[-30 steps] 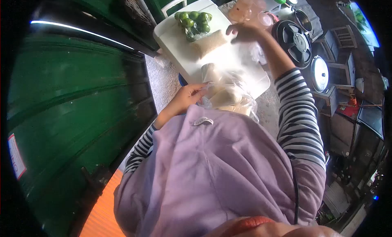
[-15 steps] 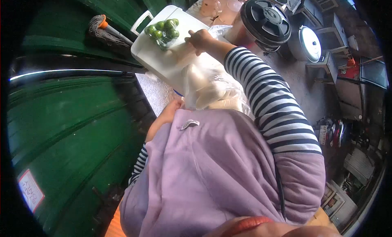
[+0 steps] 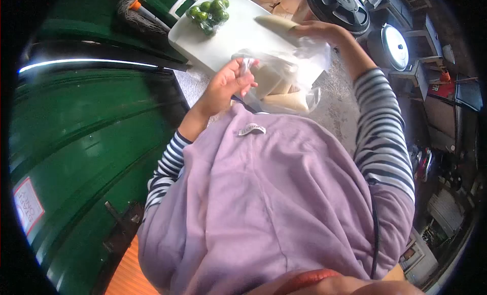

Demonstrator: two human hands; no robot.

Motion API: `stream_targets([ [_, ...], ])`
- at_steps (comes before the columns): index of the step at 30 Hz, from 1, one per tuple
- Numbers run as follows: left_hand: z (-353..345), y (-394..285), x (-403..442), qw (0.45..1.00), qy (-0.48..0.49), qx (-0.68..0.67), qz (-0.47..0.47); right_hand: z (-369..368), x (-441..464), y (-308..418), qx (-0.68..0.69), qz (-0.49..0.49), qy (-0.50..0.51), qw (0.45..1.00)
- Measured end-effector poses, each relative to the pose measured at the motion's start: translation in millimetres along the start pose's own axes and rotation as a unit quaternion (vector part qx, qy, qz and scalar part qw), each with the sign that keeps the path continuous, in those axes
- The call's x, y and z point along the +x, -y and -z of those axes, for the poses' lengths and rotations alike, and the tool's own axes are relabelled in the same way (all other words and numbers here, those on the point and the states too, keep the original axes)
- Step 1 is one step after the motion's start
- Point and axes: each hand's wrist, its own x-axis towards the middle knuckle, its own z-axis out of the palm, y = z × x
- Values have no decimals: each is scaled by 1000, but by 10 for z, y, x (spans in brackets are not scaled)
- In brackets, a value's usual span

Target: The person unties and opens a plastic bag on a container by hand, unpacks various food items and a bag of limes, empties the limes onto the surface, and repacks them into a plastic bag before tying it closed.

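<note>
My left hand (image 3: 232, 84) is closed, pinching the gathered edge of a clear plastic bag (image 3: 309, 54). Inside the bag, close to my body, lie several pale, long vegetables (image 3: 286, 99) that look like white radishes. Out over the far right of the white cooler lid (image 3: 228, 43), my right hand (image 3: 322, 32) grips one end of another white radish (image 3: 274, 23), whose tapered end points left. Part of the bag hangs just under my right wrist. Several green, lime-like fruits (image 3: 209, 13) sit in a small clear bag at the lid's far left.
A mop (image 3: 134, 8) leans by the green metal wall (image 3: 91, 132) on my left. Beyond the lid, at right, stand a bucket with a black lid (image 3: 339, 8) and a large pot with a metal lid (image 3: 394, 47). The speckled tabletop (image 3: 190, 84) shows beside the cooler.
My right hand has moved right and now holds a white radish above the lid. My left hand has come up and forward, holding the bag's edge. The view has shifted slightly.
</note>
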Motion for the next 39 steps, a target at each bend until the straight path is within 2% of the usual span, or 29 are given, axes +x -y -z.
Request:
stream_targets([
  [1,-31,-59,29,1000,6,-25,-9,43,-234,-49,76,13,-29,997],
  [4,-107,-201,146,995,21,-90,-21,198,-931,-108,52,161,-72,983],
  [5,-116,-223,173,993,22,-118,-7,100,-1265,30,42,133,-103,985],
  [7,-114,-290,213,985,27,-169,26,-44,-1643,85,72,140,-79,984],
  [11,-122,-409,246,985,54,-156,47,-489,-1783,219,-44,47,-54,996],
  [12,-111,-417,238,986,62,-150,50,-597,-1702,273,-63,58,12,996],
  [13,-132,-456,221,989,64,-123,53,-691,-1503,219,-54,115,67,990],
  [14,-140,-478,195,988,73,-125,54,-783,-1323,132,-47,120,73,989],
  [16,-134,-500,148,988,84,-116,54,-994,-1052,164,-50,52,36,997],
  [18,-98,-498,101,990,78,-100,57,-1163,-786,191,-60,48,-3,997],
  [20,-53,-481,98,990,85,-97,47,-1284,-536,189,-87,93,-38,991],
  [21,-27,-468,88,991,87,-96,41,-1381,-544,299,-174,100,-95,975],
  [23,30,-449,75,994,61,-82,45,-1614,-365,302,-226,46,-173,958],
  [26,34,-452,92,995,35,-71,57,-1880,-350,261,-253,64,-303,917],
  [29,50,-467,166,994,13,-94,54,-2005,-384,182,-251,97,-368,890],
  [33,102,-485,244,992,22,-111,53,-1907,-672,9,-302,97,-320,893],
  [35,130,-491,271,993,20,-105,52,-1768,-1091,73,-342,15,-249,906],
  [39,200,-520,319,994,18,-92,48,-1558,-1470,-312,-482,-100,-181,852],
])
